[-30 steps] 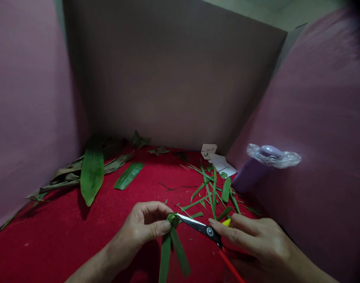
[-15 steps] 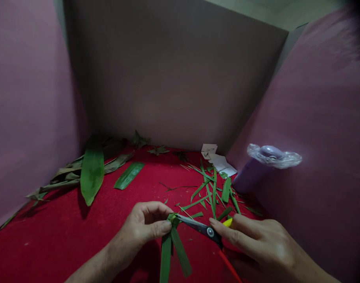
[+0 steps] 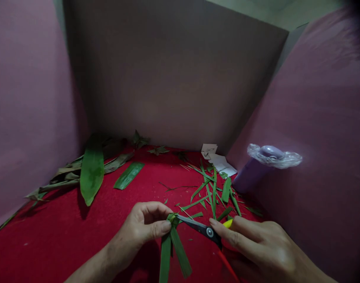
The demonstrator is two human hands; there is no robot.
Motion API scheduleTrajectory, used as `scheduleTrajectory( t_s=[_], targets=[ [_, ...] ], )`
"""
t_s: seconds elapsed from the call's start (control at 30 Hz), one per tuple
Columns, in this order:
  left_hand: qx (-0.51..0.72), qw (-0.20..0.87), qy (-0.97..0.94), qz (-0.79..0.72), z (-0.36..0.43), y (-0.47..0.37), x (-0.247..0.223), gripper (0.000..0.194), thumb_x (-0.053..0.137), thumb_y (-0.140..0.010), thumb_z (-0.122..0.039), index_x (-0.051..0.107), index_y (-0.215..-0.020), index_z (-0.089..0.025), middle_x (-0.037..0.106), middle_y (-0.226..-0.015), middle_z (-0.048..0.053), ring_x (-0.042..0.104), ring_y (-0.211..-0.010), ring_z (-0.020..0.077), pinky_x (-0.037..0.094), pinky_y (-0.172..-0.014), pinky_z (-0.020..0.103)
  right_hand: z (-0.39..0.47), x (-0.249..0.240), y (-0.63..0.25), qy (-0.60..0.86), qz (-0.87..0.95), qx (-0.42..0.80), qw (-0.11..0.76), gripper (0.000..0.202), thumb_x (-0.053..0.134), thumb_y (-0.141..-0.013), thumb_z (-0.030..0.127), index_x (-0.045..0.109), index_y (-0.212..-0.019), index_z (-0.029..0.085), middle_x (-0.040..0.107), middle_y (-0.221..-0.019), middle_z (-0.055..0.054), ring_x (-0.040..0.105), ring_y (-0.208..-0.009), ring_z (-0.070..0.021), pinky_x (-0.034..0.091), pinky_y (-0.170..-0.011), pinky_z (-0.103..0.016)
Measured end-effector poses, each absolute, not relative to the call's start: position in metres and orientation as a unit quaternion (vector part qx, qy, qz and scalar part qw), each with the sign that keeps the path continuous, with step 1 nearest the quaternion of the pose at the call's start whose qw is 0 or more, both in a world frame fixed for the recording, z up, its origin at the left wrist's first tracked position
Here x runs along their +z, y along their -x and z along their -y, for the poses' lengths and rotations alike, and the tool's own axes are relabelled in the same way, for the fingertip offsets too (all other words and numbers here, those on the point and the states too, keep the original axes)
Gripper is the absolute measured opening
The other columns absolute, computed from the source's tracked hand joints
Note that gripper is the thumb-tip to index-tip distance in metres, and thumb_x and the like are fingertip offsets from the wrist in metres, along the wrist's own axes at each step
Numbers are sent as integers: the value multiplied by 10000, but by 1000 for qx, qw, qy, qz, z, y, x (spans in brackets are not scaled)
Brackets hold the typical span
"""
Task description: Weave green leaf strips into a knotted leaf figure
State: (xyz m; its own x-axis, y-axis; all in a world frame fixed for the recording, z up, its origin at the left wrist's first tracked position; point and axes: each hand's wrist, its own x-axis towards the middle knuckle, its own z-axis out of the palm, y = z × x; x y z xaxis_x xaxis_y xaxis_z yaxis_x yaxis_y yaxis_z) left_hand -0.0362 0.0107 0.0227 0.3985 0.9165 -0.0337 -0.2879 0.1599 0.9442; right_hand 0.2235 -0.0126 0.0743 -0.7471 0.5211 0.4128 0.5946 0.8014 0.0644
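Observation:
Between the thumb and fingers of my left hand [image 3: 149, 224] is a folded piece made of green leaf strips [image 3: 180, 251], pinched at its knotted top. Two long strip ends hang down from it. My right hand [image 3: 261, 241] is closed on a pair of scissors [image 3: 202, 228] with dark blades and yellow and red handles. The scissor tips point left and touch the folded top, close to my left fingertips. Whether the blades are closed on a strip is too small to tell.
Cut leaf strips [image 3: 213, 192] lie scattered on the red cloth [image 3: 79, 243] ahead of my right hand. White paper pieces [image 3: 223, 165] and a purple bottle-like object [image 3: 253, 171] with clear plastic stand behind. A broad leaf [image 3: 92, 173] and dried leaves lie left. Panels [image 3: 174, 78] enclose the space.
The scissor tips have shifted very slightly at the folded top, and the red handle has swung a little to the left. Both hands stay in nearly the same place.

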Motion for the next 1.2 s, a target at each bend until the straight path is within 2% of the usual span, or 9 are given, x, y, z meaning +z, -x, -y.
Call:
scheduleTrajectory(
  t_s=[0.23, 0.43, 0.6, 0.7, 0.77, 0.87, 0.93, 1.1, 1.2],
  targets=[
    [439, 683, -480, -332, -10, 37, 24, 101, 723, -699, -232, 711, -759, -152, 673, -679, 13, 567, -627, 119, 430, -603, 216, 13, 64, -226, 299, 923, -129, 205, 395, 452, -859, 137, 469, -1252, 160, 588, -658, -7, 521, -450, -111, 357, -382, -221],
    [442, 681, -479, -334, -9, 37, 24, 105, 727, -690, -237, 713, -764, -164, 673, -687, 13, 566, -635, 124, 433, -614, 225, 18, 70, -223, 319, 922, -126, 178, 382, 459, -858, 102, 497, -1235, 151, 620, -697, -20, 576, -516, -121, 413, -416, -219],
    [445, 683, -477, -329, -11, 35, 23, 107, 736, -679, -244, 713, -747, -165, 678, -673, 11, 574, -622, 120, 440, -607, 220, 22, 66, -225, 327, 912, -117, 217, 373, 461, -877, 154, 499, -1248, 159, 601, -653, -13, 542, -466, -109, 404, -409, -204],
    [450, 683, -475, -324, -13, 35, 22, 107, 738, -677, -240, 714, -757, -173, 679, -670, 4, 575, -617, 116, 440, -600, 212, 16, 60, -228, 381, 882, -70, 269, 371, 495, -870, 212, 504, -1239, 167, 610, -689, -20, 560, -492, -114, 447, -457, -204],
    [456, 683, -469, -323, -14, 35, 22, 101, 739, -676, -232, 715, -754, -172, 680, -667, 0, 568, -617, 108, 433, -599, 200, 4, 54, -228, 439, 846, -20, 301, 340, 491, -854, 176, 541, -1190, 177, 636, -738, -32, 608, -575, -133, 490, -534, -218],
    [470, 686, -448, -328, -15, 35, 25, 96, 748, -657, -213, 715, -730, -160, 686, -659, 3, 566, -625, 108, 431, -613, 194, -22, 40, -228, 527, 817, 42, 229, 323, 518, -822, 176, 583, -1137, 199, 671, -880, -68, 643, -739, -192, 504, -646, -287],
    [480, 692, -425, -333, -15, 35, 27, 92, 749, -648, -192, 712, -721, -151, 689, -663, 11, 572, -639, 115, 437, -626, 199, -40, 30, -228, 551, 813, 57, 180, 309, 532, -806, 162, 601, -1105, 198, 668, -895, -77, 635, -805, -221, 482, -693, -313],
    [495, 730, -343, -323, -18, 36, 26, 78, 724, -678, -146, 705, -752, -130, 700, -699, 43, 598, -634, 120, 461, -613, 205, -61, 17, -214, 555, 804, 64, 204, 229, 469, -821, 95, 639, -974, 104, 623, -905, -152, 596, -823, -249, 441, -719, -356],
    [507, 742, -318, -302, -22, 37, 22, 109, 749, -652, -128, 710, -752, -110, 706, -704, 56, 618, -635, 125, 483, -629, 207, -56, 23, -188, 526, 812, 96, 235, 199, 460, -866, 151, 641, -950, 152, 613, -922, -104, 573, -859, -209, 431, -749, -308]
  ],
)
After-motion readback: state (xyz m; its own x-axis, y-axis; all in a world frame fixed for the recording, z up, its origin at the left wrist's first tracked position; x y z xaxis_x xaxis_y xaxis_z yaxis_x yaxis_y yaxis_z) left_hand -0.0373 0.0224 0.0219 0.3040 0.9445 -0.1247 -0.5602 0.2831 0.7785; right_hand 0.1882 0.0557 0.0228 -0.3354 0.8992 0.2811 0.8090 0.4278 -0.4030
